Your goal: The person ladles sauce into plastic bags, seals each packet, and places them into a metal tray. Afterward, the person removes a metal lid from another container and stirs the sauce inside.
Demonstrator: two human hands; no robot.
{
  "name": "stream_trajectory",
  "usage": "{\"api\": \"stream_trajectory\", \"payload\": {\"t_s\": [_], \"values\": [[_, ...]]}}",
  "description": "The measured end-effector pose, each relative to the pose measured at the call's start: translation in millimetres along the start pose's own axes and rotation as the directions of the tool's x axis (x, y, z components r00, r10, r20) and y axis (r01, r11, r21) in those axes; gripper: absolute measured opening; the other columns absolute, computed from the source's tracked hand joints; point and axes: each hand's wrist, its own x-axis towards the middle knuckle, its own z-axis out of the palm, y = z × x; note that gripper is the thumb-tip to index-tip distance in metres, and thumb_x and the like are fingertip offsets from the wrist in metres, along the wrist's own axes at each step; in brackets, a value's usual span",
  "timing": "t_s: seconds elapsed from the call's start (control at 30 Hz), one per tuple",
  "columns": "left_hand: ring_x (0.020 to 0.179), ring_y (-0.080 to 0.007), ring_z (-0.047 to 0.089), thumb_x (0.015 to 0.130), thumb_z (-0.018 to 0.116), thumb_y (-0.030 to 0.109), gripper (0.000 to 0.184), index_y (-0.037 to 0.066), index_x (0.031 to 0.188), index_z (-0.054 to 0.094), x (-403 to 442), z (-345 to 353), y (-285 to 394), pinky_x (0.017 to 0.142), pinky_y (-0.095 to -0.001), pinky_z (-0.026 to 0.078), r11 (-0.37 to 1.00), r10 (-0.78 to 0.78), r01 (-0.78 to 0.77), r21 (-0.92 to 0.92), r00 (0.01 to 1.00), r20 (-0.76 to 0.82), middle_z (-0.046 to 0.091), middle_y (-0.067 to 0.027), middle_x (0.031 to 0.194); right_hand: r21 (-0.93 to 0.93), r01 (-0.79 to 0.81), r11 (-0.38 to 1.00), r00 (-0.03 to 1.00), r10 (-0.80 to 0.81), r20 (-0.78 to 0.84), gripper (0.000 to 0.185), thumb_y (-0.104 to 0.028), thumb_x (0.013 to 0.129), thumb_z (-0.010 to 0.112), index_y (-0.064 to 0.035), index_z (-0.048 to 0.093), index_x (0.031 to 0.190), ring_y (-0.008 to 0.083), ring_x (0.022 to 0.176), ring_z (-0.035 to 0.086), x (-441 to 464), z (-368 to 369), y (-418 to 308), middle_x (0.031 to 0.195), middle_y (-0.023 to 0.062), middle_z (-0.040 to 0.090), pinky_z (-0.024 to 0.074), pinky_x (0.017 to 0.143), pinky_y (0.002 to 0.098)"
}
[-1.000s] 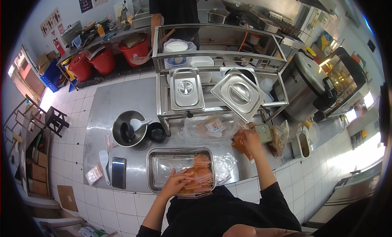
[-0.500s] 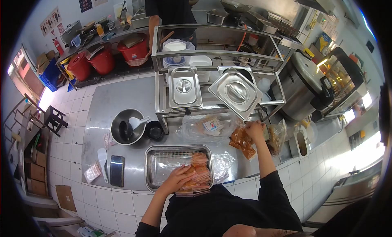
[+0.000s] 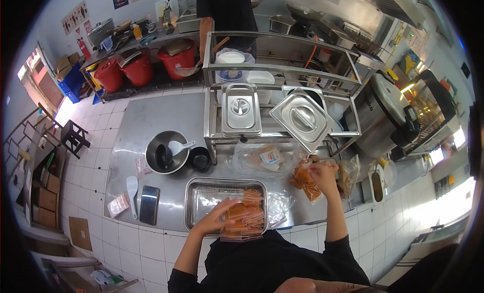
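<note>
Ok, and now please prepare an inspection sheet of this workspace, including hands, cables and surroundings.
Surface: shiny grey metal table.
Job's things: flat clear plastic packets with orange contents in rectangular metal tray, some overlapping its near rim; clear plastic bundle with orange contents.
Clutter: black rectangular smartphone beside white plastic paddle; round steel bowl holding white spoon and black container.
Hands: left hand over the packets, fingers spread, contact unclear; right hand at the bundle, grip unclear.
Cables: nothing seen on the table; thin orange hose or cable behind silver metal rack.
Surroundings: person in black shirt beyond the rack; red plastic tubs.
</note>
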Motion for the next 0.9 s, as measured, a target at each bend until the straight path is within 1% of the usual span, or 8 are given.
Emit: {"api": "stream_trajectory", "payload": {"t_s": [0.03, 0.1, 0.17, 0.33, 0.5, 0.53, 0.67, 0.9], "values": [[0.144, -0.0315, 0.023, 0.085, 0.065, 0.044, 0.074, 0.015, 0.147, 0.037, 0, -5, 2, 0.117, -0.046, 0.015, 0.99, -0.006, -0.007, -0.143, 0.996, -0.087, 0.037, -0.0113, 0.15, 0.039, 0.034, 0.999, 0.999, -0.033, -0.037, 0.008, -0.021, 0.076, 0.07, -0.0146, 0.073, 0.081, 0.0227, 0.087, 0.055, -9, -12, -17, 0.078, 0.0031, 0.068, 0.0276, 0.088, 0.0425], [0.143, -0.0307, 0.024, 0.087, 0.065, 0.037, 0.069, 0.01, 0.144, 0.039, 10, -10, 21, 0.117, -0.0429, 0.017, 0.995, -0.005, -0.016, -0.099, 0.978, -0.207, 0.038, -0.0149, 0.149, 0.082, 0.063, 0.995, 0.995, -0.057, -0.077, 0.007, -0.016, 0.078, 0.07, -0.0153, 0.073, 0.083, 0.0224, 0.089, 0.053, -20, -31, -45, 0.078, 0.0012, 0.068, 0.0262, 0.091, 0.0447], [0.142, -0.03, 0.027, 0.088, 0.064, 0.03, 0.063, 0.008, 0.143, 0.041, 20, -16, 48, 0.116, -0.0416, 0.02, 0.993, 0.116, -0.114, 0.024, 0.935, -0.336, 0.039, -0.016, 0.147, 0.115, 0.244, 0.963, 0.961, -0.225, -0.158, 0.007, -0.01, 0.075, 0.072, -0.0126, 0.071, 0.082, 0.0198, 0.084, 0.053, -25, -46, -67, 0.074, 0.0, 0.065, 0.0281, 0.086, 0.0393], [0.139, -0.0288, 0.033, 0.089, 0.061, 0.017, 0.061, 0.006, 0.144, 0.037, 48, -11, 80, 0.114, -0.0398, 0.022, 0.954, 0.285, -0.253, 0.161, 0.931, -0.227, 0.04, -0.0145, 0.147, 0.153, 0.454, 0.878, 0.89, -0.441, -0.112, 0.016, -0.011, 0.074, 0.073, -0.0172, 0.07, 0.089, 0.0183, 0.086, 0.052, -25, -25, -120, 0.082, -0.0036, 0.065, 0.0283, 0.087, 0.0396], [0.141, -0.0288, 0.03, 0.091, 0.051, 0.005, 0.056, 0.005, 0.145, 0.034, 37, -18, 42, 0.115, -0.0387, 0.022, 0.949, 0.145, -0.262, -0.178, 0.861, -0.488, 0.038, -0.0146, 0.147, 0.189, 0.617, 0.763, 0.787, -0.595, -0.165, 0.03, -0.011, 0.069, 0.073, -0.0216, 0.068, 0.097, 0.0186, 0.089, 0.052, -17, 53, -154, 0.092, -0.0059, 0.064, 0.0292, 0.087, 0.04], [0.141, -0.0285, 0.029, 0.09, 0.048, 0.0, 0.058, 0.004, 0.145, 0.032, 30, -20, 31, 0.115, -0.0384, 0.022, 0.978, 0.15, -0.197, -0.062, 0.883, -0.445, 0.037, -0.0158, 0.147, 0.196, 0.652, 0.732, 0.758, -0.629, -0.173, 0.031, -0.011, 0.068, 0.072, -0.0214, 0.068, 0.098, 0.0189, 0.09, 0.052, -17, 72, -157, 0.094, -0.0058, 0.063, 0.0297, 0.087, 0.0401], [0.14, -0.0286, 0.031, 0.091, 0.045, -0.002, 0.057, 0.004, 0.145, 0.031, 17, -10, -1, 0.114, -0.0364, 0.026, 0.998, 0.018, -0.033, -0.048, 0.96, -0.28, 0.038, -0.0168, 0.146, 0.193, 0.708, 0.68, 0.705, -0.699, -0.122, 0.025, -0.014, 0.073, 0.067, -0.0191, 0.068, 0.098, 0.0193, 0.091, 0.052, -26, 122, -160, 0.096, -0.0047, 0.062, 0.0318, 0.087, 0.0411], [0.137, -0.0291, 0.036, 0.092, 0.043, -0.002, 0.054, 0.004, 0.145, 0.032, 11, 16, -22, 0.112, -0.0353, 0.029, 0.973, -0.106, 0.053, -0.225, 0.967, -0.233, 0.039, -0.0182, 0.146, 0.33, 0.69, 0.644, 0.687, -0.726, -0.02, 0.028, -0.01, 0.077, 0.066, -0.0149, 0.065, 0.104, 0.0241, 0.096, 0.057, -40, 130, -155, 0.099, 0.001, 0.063, 0.042, 0.086, 0.0406]]}}
